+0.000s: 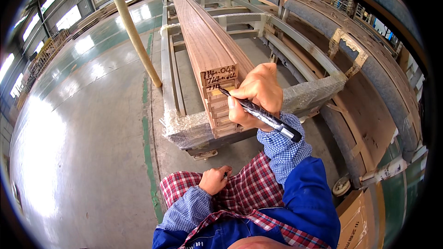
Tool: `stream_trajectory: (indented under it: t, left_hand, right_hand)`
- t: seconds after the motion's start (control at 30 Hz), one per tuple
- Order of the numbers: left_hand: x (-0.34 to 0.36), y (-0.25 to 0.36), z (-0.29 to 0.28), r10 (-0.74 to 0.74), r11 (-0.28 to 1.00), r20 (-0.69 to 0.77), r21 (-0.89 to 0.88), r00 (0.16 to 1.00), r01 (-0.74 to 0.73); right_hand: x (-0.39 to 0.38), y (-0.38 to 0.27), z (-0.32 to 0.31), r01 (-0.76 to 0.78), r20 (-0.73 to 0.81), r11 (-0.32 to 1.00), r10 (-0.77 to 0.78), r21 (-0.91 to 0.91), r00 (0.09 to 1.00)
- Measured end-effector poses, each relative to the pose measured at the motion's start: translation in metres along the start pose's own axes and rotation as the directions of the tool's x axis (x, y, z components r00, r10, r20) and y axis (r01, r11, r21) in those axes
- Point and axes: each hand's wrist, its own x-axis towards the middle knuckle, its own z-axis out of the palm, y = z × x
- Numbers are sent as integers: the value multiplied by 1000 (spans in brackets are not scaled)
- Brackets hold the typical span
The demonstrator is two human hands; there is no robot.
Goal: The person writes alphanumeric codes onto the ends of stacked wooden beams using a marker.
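Note:
My right hand (259, 94) is closed around a black marker pen (270, 119). Its tip meets the end face of a board in a stack of long brown wooden boards (196, 32). Black handwriting marks the upper board ends (219, 74), and the lowest line stops at the tip. Down on the checked cloth (251, 182) over my lap rests my left hand (213, 180). Its fingers are curled around a small black piece (225, 174) that looks like the marker's cap; most of it is hidden.
The boards lie on a metal frame cart (318, 90) with plastic film round its front bar. A pale pole (134, 32) stands to the left. At right is a rack with padded rails (369, 60), and a cardboard box (357, 223) sits at lower right.

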Motion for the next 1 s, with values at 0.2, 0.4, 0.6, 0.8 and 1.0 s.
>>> stream_trajectory:
  t: [0.2, 0.4, 0.6, 0.8, 1.0]
  left_hand:
    - [0, 0, -1, -3, 1000, -1, 3, 1000, 3]
    - [0, 1, 0, 27, 999, -37, 22, 999, -26]
    - [0, 0, 0, 14, 999, -34, 31, 999, -13]
    - [-1, 1, -3, -10, 999, -14, 34, 1000, 10]
    - [0, 1, -1, -8, 999, -7, 46, 1000, 8]
  right_hand:
    - [-2, 1, 1, -30, -64, 999, 31, 21, 997]
    - [-2, 2, 1, -18, -74, 1000, 18, 6, 997]
    - [-5, 2, -1, -27, -80, 999, 29, 26, 996]
    - [-5, 1, 2, -33, -102, 999, 34, 8, 994]
    - [-4, 1, 1, -19, -88, 1000, 19, 3, 996]
